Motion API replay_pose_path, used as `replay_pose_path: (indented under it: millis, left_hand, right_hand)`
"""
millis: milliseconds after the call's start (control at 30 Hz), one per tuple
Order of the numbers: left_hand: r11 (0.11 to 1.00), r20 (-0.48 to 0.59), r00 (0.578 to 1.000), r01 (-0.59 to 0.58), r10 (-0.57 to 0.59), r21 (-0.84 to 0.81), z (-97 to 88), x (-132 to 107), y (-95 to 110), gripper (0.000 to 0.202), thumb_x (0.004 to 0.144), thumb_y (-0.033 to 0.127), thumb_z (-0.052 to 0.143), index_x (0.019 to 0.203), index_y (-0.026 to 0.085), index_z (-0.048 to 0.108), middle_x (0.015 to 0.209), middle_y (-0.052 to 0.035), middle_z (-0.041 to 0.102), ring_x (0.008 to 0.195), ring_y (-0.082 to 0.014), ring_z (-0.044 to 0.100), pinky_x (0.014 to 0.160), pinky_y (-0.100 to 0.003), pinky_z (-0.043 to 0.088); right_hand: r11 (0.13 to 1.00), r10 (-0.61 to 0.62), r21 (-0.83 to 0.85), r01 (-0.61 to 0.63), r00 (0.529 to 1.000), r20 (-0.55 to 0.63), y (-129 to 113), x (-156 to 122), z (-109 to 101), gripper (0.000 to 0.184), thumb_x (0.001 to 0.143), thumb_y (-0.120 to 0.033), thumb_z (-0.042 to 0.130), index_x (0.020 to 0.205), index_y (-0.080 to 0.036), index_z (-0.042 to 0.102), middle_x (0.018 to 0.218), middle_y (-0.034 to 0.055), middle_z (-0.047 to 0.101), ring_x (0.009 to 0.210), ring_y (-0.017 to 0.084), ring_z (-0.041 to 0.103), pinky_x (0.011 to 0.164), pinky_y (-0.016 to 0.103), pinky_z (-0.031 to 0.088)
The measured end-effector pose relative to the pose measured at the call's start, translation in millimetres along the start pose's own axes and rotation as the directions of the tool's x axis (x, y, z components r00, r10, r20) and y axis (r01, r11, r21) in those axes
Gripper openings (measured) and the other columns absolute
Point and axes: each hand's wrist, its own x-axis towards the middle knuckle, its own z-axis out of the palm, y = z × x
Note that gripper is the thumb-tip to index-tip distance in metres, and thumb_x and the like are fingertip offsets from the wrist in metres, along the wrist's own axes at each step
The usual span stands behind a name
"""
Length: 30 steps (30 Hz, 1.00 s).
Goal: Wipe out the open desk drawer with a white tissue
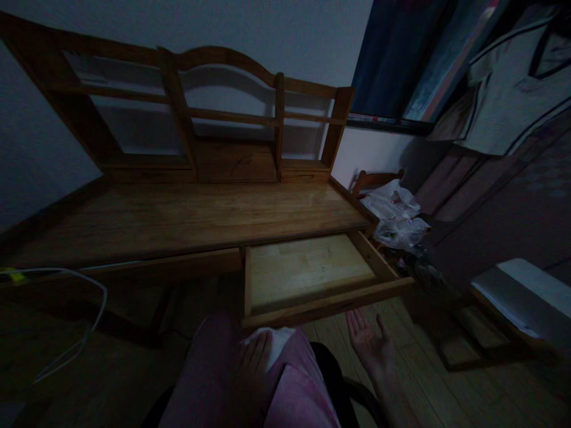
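Observation:
My left hand (255,361) rests on my lap, its fingers over a bunched white cloth (280,343); the thumb and palm are hidden. A pulled-out wooden drawer (307,270) stands in front of my knees, with its bare pale bottom showing. Just below the drawer's front board is my right hand (369,345), palm up. Its fingers are stretched and the thumb stands apart, with nothing in it. The fingertips are close to the board's lower edge; whether they touch it I cannot tell.
Behind the drawer stands a wooden desk (214,214) with a shelf hutch (236,160). A white cable (104,297) hangs at the left. Plastic bags (392,208) lie on a chair at right, near a low stool (482,339) bearing a flat grey-white object (526,291).

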Motion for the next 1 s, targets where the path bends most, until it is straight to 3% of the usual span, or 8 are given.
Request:
replay_pose_path:
  millis: [100,233,333,433,600,700,867,1000]
  left_hand:
    - [1.000,0.021,0.999,-0.026,0.026,-0.001,-1.5,6,-2,0.074,0.095,0.037,0.042,0.156,0.008,0.011,0.115,-0.0157,0.073,0.102,-0.0267,0.067,0.099,-0.041,0.038]
    - [0.996,0.055,0.998,0.001,0.004,-0.091,-5.3,18,13,0.075,0.094,0.033,0.044,0.157,0.012,0.010,0.124,-0.0130,0.070,0.112,-0.0258,0.063,0.103,-0.041,0.036]
    - [0.977,0.136,0.990,0.057,-0.029,-0.207,-6.1,28,30,0.066,0.092,0.027,0.046,0.155,0.021,0.026,0.138,-0.0068,0.062,0.124,-0.0226,0.056,0.111,-0.040,0.029]
    - [0.966,0.160,0.987,0.042,0.000,-0.257,-7.2,45,44,0.056,0.093,0.025,0.044,0.148,0.024,0.042,0.147,-0.0014,0.054,0.132,-0.0189,0.049,0.117,-0.038,0.019]
    - [0.968,0.142,0.980,-0.104,0.139,-0.228,-17.8,81,57,0.056,0.095,0.025,0.038,0.151,0.021,0.035,0.158,0.0028,0.035,0.141,-0.0128,0.036,0.121,-0.032,0.010]
    - [0.967,0.120,0.980,-0.132,0.161,-0.219,-21.4,95,67,0.057,0.095,0.023,0.036,0.152,0.019,0.032,0.161,0.0029,0.028,0.145,-0.0119,0.029,0.122,-0.033,0.010]
    - [0.968,0.112,0.982,-0.127,0.154,-0.218,-16.5,97,79,0.058,0.095,0.022,0.036,0.153,0.019,0.030,0.162,0.0034,0.026,0.148,-0.0117,0.023,0.121,-0.032,0.015]
    - [0.964,0.122,0.976,-0.149,0.179,-0.220,-11.4,90,75,0.063,0.091,0.013,0.036,0.153,0.021,0.028,0.160,0.0067,0.030,0.145,-0.0087,0.029,0.119,-0.028,0.022]
  right_hand:
    - [1.000,0.019,0.019,-0.019,1.000,0.004,-1,-1,2,0.049,0.092,-0.027,0.054,0.138,-0.014,0.049,0.142,0.0136,0.055,0.136,0.020,0.047,0.107,0.039,0.048]
    - [0.999,0.025,0.032,-0.024,0.999,-0.033,-1,-1,4,0.047,0.092,-0.028,0.053,0.137,-0.013,0.049,0.140,0.0131,0.057,0.136,0.022,0.046,0.105,0.039,0.051]
    - [0.999,0.025,0.036,-0.024,1.000,-0.014,-1,-1,4,0.047,0.092,-0.029,0.053,0.136,-0.012,0.050,0.142,0.0129,0.055,0.137,0.022,0.045,0.106,0.039,0.050]
    - [1.000,0.016,0.023,-0.016,1.000,-0.003,0,0,2,0.046,0.092,-0.030,0.054,0.135,-0.011,0.052,0.144,0.0132,0.053,0.138,0.022,0.044,0.107,0.038,0.049]
    - [1.000,0.024,-0.003,-0.024,1.000,-0.016,-1,1,0,0.045,0.093,-0.032,0.053,0.134,-0.012,0.053,0.145,0.0125,0.052,0.137,0.021,0.045,0.108,0.037,0.047]
    - [1.000,0.026,-0.007,-0.026,1.000,-0.001,-2,4,-3,0.046,0.093,-0.031,0.053,0.135,-0.011,0.052,0.144,0.0131,0.053,0.137,0.021,0.045,0.109,0.037,0.047]
    - [1.000,0.021,0.005,-0.021,0.999,0.026,-3,7,-9,0.051,0.093,-0.031,0.054,0.138,-0.010,0.048,0.141,0.0140,0.056,0.137,0.023,0.044,0.109,0.039,0.047]
    - [0.999,0.034,0.004,-0.034,0.999,0.007,-3,6,-10,0.052,0.093,-0.032,0.054,0.139,-0.010,0.047,0.142,0.0144,0.055,0.137,0.024,0.044,0.108,0.039,0.048]
